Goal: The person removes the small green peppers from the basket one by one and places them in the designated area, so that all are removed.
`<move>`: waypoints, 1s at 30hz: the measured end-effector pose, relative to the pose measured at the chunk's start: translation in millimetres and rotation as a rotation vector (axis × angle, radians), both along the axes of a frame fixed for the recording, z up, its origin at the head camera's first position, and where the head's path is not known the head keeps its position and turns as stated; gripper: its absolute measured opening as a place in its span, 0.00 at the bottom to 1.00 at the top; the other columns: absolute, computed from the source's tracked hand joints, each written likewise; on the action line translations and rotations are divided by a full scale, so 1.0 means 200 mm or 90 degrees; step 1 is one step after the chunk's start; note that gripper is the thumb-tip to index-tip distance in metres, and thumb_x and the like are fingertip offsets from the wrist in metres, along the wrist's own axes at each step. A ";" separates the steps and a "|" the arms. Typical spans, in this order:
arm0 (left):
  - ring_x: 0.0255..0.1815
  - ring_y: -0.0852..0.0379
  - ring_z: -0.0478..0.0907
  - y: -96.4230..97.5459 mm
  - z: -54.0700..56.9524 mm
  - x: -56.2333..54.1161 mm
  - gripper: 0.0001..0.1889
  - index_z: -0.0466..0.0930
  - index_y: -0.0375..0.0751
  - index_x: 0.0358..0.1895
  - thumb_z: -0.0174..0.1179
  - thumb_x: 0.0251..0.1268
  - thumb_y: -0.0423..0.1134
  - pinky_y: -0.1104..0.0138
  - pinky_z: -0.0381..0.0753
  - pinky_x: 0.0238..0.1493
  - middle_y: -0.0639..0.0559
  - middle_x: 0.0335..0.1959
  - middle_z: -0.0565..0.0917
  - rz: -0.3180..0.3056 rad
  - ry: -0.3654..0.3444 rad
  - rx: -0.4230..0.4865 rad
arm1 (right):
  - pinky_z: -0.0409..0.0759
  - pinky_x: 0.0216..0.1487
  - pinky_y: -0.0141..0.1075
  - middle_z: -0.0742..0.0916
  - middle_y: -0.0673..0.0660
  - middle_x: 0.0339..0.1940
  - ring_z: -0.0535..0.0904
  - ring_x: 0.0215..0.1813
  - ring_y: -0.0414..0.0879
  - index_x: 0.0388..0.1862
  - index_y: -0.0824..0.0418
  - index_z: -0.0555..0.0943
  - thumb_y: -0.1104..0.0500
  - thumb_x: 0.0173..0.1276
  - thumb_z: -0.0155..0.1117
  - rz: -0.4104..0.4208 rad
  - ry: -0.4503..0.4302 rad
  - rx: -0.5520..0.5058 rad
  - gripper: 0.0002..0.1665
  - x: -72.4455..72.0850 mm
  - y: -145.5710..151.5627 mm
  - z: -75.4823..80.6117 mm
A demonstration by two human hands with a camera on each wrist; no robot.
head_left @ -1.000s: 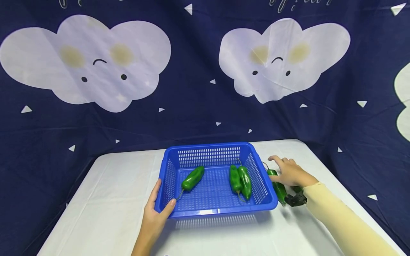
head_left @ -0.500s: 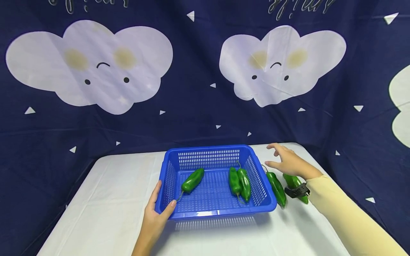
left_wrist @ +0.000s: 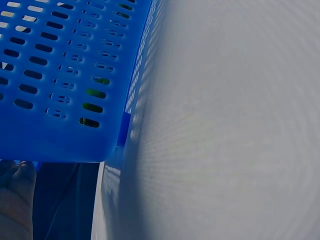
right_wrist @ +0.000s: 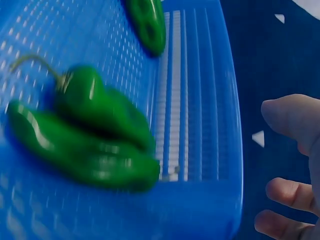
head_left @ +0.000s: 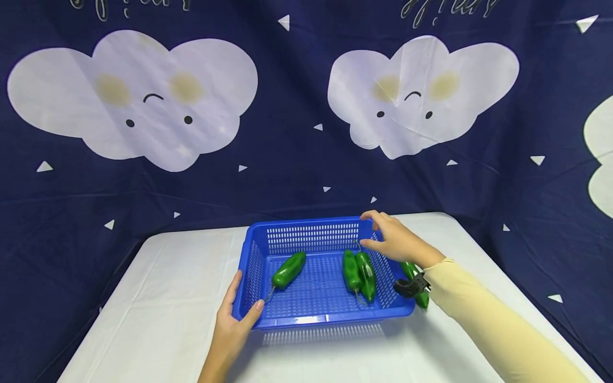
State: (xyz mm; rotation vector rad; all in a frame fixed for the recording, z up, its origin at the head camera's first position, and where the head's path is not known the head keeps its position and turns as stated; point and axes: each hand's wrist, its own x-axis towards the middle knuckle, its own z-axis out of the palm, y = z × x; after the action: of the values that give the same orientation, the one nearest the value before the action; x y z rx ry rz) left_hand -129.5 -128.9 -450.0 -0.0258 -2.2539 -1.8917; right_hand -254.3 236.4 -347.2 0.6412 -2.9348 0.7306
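Taking the basket (head_left: pixel 306 320) as a clock seen in the head view, it sits on the white surface (head_left: pixel 158 298), blue, slotted along its walls and meshed across its floor. A glossy green pepper (head_left: pixel 289 270) lies in it toward 9 o'clock, slanting, its thin stem trailing to 7. Toward 3 o'clock two more lie side by side: the inner pepper (head_left: pixel 351 270) has its stem toward 6, the outer pepper (head_left: pixel 367 282) its stem toward 12. Outside the rim, at about 4 o'clock, another pepper (head_left: pixel 423 301) rests on the surface, partly covered by a black wristband (head_left: pixel 407 287). The right hand (head_left: pixel 396 242) hovers over the rim at 2 o'clock, fingers spread, thumb well apart, pale sleeve (head_left: pixel 488 314) reaching in from 5. The left hand (head_left: pixel 230 325) pinches the basket's corner at 8 o'clock, thumb over the rim, fingers outside the wall.
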 end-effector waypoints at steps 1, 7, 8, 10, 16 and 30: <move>0.81 0.35 0.45 0.00 0.00 0.00 0.43 0.52 0.47 0.80 0.65 0.65 0.40 0.37 0.47 0.78 0.40 0.81 0.52 0.000 0.000 0.001 | 0.80 0.51 0.51 0.80 0.65 0.52 0.77 0.54 0.58 0.69 0.55 0.67 0.50 0.68 0.68 0.007 0.001 0.000 0.34 0.00 -0.02 0.00; 0.81 0.35 0.46 0.00 0.00 0.00 0.43 0.52 0.48 0.80 0.65 0.65 0.40 0.37 0.48 0.77 0.40 0.81 0.52 -0.001 0.004 0.004 | 0.79 0.54 0.52 0.80 0.63 0.54 0.76 0.56 0.54 0.70 0.53 0.66 0.49 0.68 0.67 0.034 -0.010 -0.004 0.35 -0.01 -0.17 -0.02; 0.81 0.35 0.46 0.00 0.00 0.00 0.43 0.52 0.48 0.80 0.65 0.65 0.40 0.37 0.48 0.77 0.40 0.81 0.52 0.000 0.004 0.002 | 0.79 0.55 0.51 0.80 0.62 0.55 0.76 0.56 0.53 0.70 0.53 0.66 0.49 0.68 0.67 0.037 -0.013 -0.005 0.35 -0.01 -0.19 -0.02; 0.81 0.35 0.47 0.00 0.00 0.00 0.43 0.52 0.48 0.80 0.65 0.65 0.40 0.37 0.48 0.77 0.40 0.81 0.52 0.002 0.005 -0.001 | 0.79 0.55 0.51 0.80 0.61 0.54 0.77 0.56 0.53 0.70 0.51 0.66 0.48 0.68 0.67 0.040 -0.021 -0.004 0.35 -0.01 -0.23 -0.03; 0.81 0.35 0.47 0.00 0.00 0.00 0.42 0.52 0.48 0.80 0.65 0.65 0.39 0.37 0.49 0.77 0.40 0.81 0.53 0.004 0.005 -0.002 | 0.80 0.54 0.49 0.79 0.57 0.54 0.77 0.56 0.51 0.71 0.47 0.65 0.46 0.67 0.67 0.037 -0.048 0.003 0.37 -0.03 -0.35 -0.06; 0.81 0.37 0.46 0.01 -0.01 0.00 0.42 0.53 0.48 0.79 0.65 0.65 0.38 0.38 0.48 0.78 0.41 0.81 0.53 0.003 0.012 0.000 | 0.77 0.65 0.53 0.76 0.62 0.66 0.76 0.67 0.54 0.74 0.47 0.63 0.45 0.66 0.68 0.081 -0.093 -0.018 0.41 -0.04 -0.56 -0.12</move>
State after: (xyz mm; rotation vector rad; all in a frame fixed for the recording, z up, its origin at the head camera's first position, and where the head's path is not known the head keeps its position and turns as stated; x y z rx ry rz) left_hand -130.3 -127.4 -452.4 -0.0380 -2.2397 -1.8810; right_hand -262.7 124.6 -370.6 0.8126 -3.0307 0.8647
